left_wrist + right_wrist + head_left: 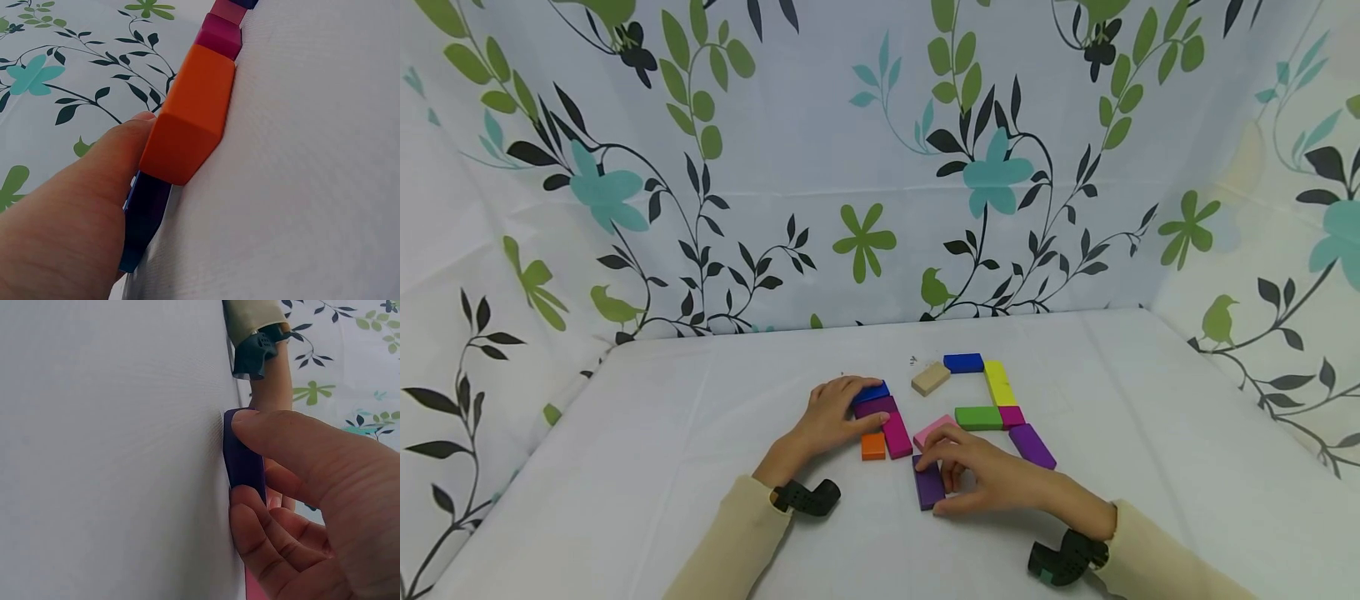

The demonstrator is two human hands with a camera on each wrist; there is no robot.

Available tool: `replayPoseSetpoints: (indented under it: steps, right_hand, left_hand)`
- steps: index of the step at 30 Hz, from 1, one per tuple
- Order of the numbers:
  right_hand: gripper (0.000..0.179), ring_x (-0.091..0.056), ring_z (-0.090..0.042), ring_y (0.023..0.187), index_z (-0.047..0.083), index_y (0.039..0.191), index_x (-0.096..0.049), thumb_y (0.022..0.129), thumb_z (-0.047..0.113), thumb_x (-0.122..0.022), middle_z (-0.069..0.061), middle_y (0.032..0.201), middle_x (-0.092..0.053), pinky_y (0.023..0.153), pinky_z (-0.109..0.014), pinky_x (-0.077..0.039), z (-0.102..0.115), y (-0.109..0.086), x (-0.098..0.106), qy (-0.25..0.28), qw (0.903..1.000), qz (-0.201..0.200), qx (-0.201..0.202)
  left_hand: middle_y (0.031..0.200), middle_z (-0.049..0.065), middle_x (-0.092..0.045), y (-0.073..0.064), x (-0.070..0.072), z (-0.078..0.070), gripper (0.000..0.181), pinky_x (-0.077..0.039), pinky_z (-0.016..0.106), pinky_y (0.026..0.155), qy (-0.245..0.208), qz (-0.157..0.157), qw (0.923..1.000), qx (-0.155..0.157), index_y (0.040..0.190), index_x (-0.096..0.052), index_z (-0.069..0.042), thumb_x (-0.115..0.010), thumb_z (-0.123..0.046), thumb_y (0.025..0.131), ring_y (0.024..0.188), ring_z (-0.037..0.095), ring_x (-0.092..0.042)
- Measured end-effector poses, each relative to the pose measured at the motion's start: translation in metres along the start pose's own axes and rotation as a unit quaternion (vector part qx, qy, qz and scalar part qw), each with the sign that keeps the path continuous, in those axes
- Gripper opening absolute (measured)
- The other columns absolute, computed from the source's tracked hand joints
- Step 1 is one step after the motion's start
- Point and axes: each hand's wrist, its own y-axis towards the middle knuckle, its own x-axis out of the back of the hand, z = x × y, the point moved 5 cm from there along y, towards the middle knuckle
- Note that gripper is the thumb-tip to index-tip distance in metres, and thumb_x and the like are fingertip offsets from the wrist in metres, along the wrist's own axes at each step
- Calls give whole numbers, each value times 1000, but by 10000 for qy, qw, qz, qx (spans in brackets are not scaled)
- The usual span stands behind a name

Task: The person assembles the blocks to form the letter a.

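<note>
My right hand (pixel 988 471) pinches a dark purple block (pixel 929 485) lengthwise between thumb and fingertips; the block lies on the white cloth. In the right wrist view, the thumb is on one end of this purple block (pixel 242 453), fingers at the other. My left hand (pixel 831 415) rests over a blue block (pixel 872 392) and a plum block (pixel 876 406), its fingers reaching across the blue one. Its thumb touches near a magenta block (pixel 897 435) that sits against the plum one. Just below the thumb lies an orange block (pixel 873 447), large in the left wrist view.
A pink block (pixel 934 428) lies just beyond my right hand. Farther right, a green block (pixel 978 418), magenta block (pixel 1011 416), yellow block (pixel 999 383), blue block (pixel 963 363) and purple block (pixel 1032 446) form a bent line. A plain wooden block (pixel 931 378) lies apart.
</note>
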Motion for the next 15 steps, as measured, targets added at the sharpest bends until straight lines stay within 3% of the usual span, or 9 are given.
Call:
replayPoseSetpoints:
  steps: [15]
  right_hand:
    - [42, -56, -5, 82, 13, 123, -61, 87, 27, -75, -3, 118, -45, 76, -21, -52, -1, 0, 0, 56, 9998, -117, -119]
  left_hand:
    - [147, 10, -46, 0, -1, 1, 59, -18, 59, 111, 27, -38, 10000, -14, 141, -50, -22, -64, -49, 91, 138, 34, -34]
